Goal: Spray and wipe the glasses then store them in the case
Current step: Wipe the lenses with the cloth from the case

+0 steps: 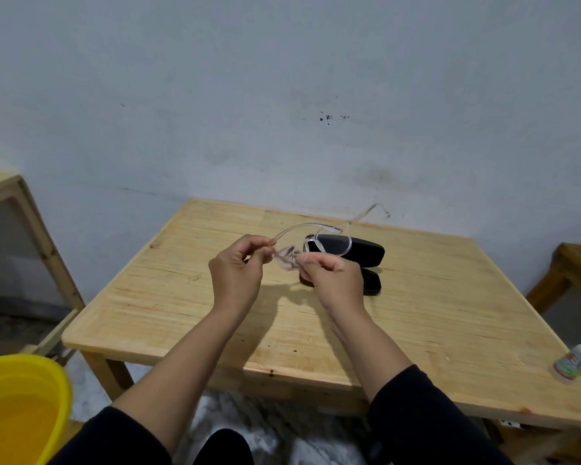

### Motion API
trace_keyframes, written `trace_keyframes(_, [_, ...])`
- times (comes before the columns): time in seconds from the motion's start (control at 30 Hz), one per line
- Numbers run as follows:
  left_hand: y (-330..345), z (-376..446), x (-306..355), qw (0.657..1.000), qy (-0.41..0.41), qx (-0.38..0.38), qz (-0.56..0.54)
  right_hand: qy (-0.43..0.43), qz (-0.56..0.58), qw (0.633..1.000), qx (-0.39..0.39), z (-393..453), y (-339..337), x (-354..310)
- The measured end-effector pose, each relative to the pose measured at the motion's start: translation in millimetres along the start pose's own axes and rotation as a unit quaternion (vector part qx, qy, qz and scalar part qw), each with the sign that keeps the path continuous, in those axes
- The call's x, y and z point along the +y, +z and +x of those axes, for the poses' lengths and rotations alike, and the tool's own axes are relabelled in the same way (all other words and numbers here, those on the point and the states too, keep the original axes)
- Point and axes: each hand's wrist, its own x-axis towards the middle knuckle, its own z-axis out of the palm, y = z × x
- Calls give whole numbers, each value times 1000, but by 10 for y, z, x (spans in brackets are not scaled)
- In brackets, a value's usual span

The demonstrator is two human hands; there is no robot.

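Clear-framed glasses (329,241) are held up above the middle of the wooden table (188,313), temples unfolded. My left hand (239,273) pinches the left lens area, my right hand (332,280) grips the frame near the bridge. A small pale piece of cloth (287,258) sits between the fingers of both hands against the left lens. Behind the hands lies a black glasses case (366,255), open, its lower half (371,283) partly hidden by my right hand. A spray bottle (577,362) lies at the table's right edge.
A yellow plastic basin (17,407) stands on the floor at the lower left. Wooden furniture (31,229) stands at the left and a wooden stool (571,273) at the right. A grey wall rises right behind the table.
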Motion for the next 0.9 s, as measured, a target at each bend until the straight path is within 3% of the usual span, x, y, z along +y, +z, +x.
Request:
trace_keyframes(0.17, [109, -113, 51, 1000, -9, 8, -13, 6, 101, 983, 154, -108, 236, 59])
trace_keyframes(0.3, [214, -211, 114, 1000, -3, 4, -30, -20, 164, 967, 196, -125, 409, 15])
trace_keyframes(0.57, [211, -92, 92, 999, -6, -7, -42, -16, 182, 980, 72, -91, 306, -13])
trace_keyframes(0.9, [47, 16, 12, 999, 3, -26, -20, 24, -17, 993, -118, -31, 66, -27])
